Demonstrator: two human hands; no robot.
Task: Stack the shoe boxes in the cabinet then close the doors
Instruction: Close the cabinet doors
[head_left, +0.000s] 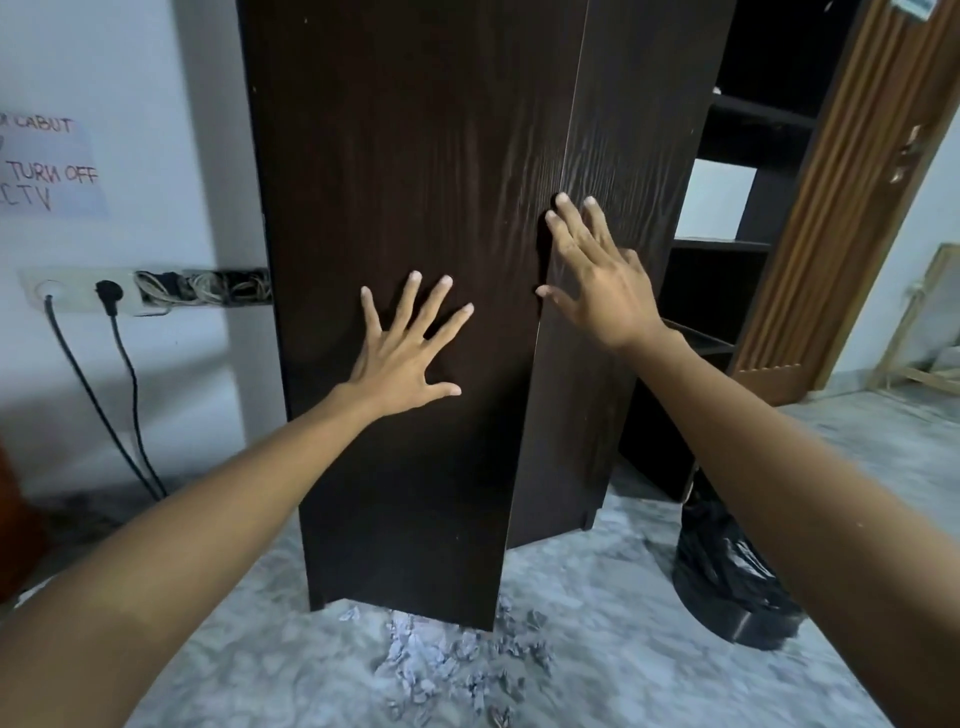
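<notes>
A tall dark-brown wooden cabinet fills the middle of the head view. Its left door (405, 156) lies flat towards me, and my left hand (410, 348) presses on it with fingers spread. The right door (623, 130) stands at a slight angle, its inner edge meeting the left door's edge. My right hand (592, 275) presses flat on that door near the seam, fingers straight. No shoe boxes are visible; the doors hide the cabinet's inside.
Open dark shelves (748, 119) stand to the right behind the door. A black bin with a bag (727, 577) sits on the grey marble floor at the right. A brown room door (852, 208) is further right. Wall sockets with two cables (109, 296) are left.
</notes>
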